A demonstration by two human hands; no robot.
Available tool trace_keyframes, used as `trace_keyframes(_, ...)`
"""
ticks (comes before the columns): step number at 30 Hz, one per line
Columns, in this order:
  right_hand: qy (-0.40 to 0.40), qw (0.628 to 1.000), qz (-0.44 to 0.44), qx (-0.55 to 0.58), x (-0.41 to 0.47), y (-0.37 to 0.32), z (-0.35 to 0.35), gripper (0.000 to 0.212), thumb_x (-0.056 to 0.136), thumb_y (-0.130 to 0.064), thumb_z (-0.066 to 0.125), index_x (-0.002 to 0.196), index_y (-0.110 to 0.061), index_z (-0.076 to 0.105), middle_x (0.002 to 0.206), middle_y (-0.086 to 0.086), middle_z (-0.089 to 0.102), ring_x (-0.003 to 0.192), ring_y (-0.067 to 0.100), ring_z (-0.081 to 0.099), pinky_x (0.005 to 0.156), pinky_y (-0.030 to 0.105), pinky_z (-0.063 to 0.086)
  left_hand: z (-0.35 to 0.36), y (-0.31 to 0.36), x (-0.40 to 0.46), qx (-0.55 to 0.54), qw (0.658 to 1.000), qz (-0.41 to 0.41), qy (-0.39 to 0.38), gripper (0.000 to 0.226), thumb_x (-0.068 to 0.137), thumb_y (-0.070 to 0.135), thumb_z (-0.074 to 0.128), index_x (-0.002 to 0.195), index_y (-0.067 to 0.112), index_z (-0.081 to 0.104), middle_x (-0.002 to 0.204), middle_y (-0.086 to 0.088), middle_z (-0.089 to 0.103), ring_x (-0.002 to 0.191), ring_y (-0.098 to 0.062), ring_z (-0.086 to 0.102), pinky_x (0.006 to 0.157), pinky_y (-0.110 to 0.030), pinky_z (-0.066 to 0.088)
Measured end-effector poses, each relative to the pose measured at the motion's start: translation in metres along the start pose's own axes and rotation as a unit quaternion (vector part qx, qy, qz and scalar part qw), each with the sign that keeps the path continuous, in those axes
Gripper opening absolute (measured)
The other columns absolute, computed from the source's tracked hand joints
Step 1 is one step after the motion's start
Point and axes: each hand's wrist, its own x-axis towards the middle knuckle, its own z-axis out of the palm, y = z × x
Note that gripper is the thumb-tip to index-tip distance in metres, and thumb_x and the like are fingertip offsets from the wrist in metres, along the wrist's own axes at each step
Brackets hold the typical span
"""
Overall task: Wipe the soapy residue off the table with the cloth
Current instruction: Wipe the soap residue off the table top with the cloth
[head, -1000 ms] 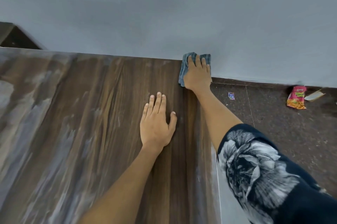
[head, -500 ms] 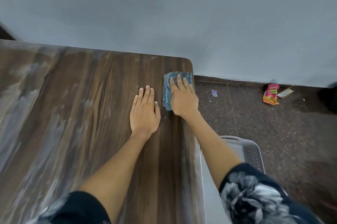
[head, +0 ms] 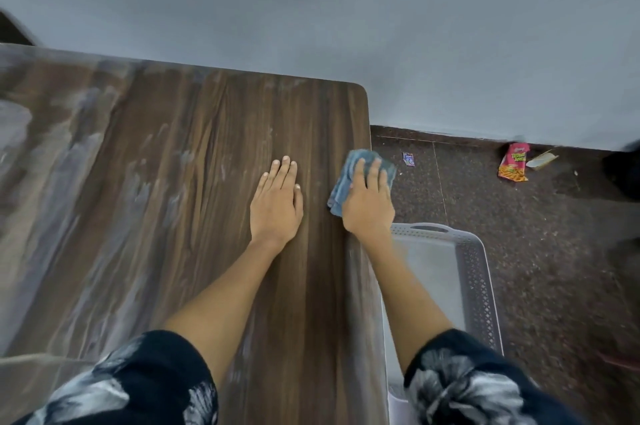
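Since a second ago, the right hand (head: 369, 203) has dragged the blue cloth (head: 346, 178) back from the far corner by the wall and down along the right edge of the table (head: 194, 161). It now sits just right of the frame's centre, with the cloth's far side hanging past the table edge over the floor. The fingers lie straight and spread, pressing flat on the cloth rather than curling round it. The left hand (head: 277, 206) rests palm down on the wood just beside it, fingers straight and close together, holding nothing.

Whitish soapy residue (head: 79, 189) streaks the left half of the table, from the upper left of the frame downward; the strip near the hands looks mostly dark and clean. Below the right forearm, at lower right, a pale plastic basket (head: 481, 286) stands on the dark floor against the table side. At upper right, along the foot of the grey wall, lie a red snack packet (head: 514, 161) and a small blue wrapper (head: 408, 158).
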Motion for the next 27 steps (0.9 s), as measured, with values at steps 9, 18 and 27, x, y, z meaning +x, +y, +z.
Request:
trace_keyframes(9, -0.009, 0.987, -0.145, -0.067, -0.063, -0.017, 0.019, 0.071, 0.096, -0.026, 0.041, 0.152, -0.015, -0.001, 0.159, 0.011, -0.006, 0.146, 0.027, -0.004, 0.118, 0.038, 0.001, -0.002, -0.005, -0.027, 0.008, 1.000, 0.007, -0.016, 0.047, 0.099, 0.024, 0.027, 0.145, 0.012, 0.025, 0.154, -0.002, 0.021, 0.143, -0.014, 0.012, 0.116, -0.028, 0.007)
trace_keyframes(18, -0.005, 0.996, 0.078, -0.031, -0.141, -0.014, 0.024, 0.089, 0.090, -0.031, 0.055, 0.150, -0.009, -0.007, 0.157, 0.020, -0.007, 0.145, 0.036, -0.002, 0.117, 0.042, 0.003, -0.011, -0.018, -0.098, 0.010, 0.999, 0.020, -0.028, 0.047, 0.099, 0.024, 0.028, 0.145, 0.012, 0.026, 0.154, 0.000, 0.021, 0.143, -0.013, 0.013, 0.117, -0.029, 0.009)
trace_keyframes(27, -0.020, 0.999, 0.001, -0.035, -0.162, 0.012, 0.023, 0.074, 0.096, -0.024, 0.043, 0.151, -0.014, -0.006, 0.158, 0.012, -0.007, 0.146, 0.028, -0.003, 0.119, 0.038, 0.004, -0.021, -0.028, -0.158, 0.004, 0.999, 0.026, -0.044, 0.047, 0.100, 0.025, 0.029, 0.145, 0.013, 0.024, 0.154, 0.000, 0.019, 0.143, -0.014, 0.011, 0.117, -0.030, 0.009)
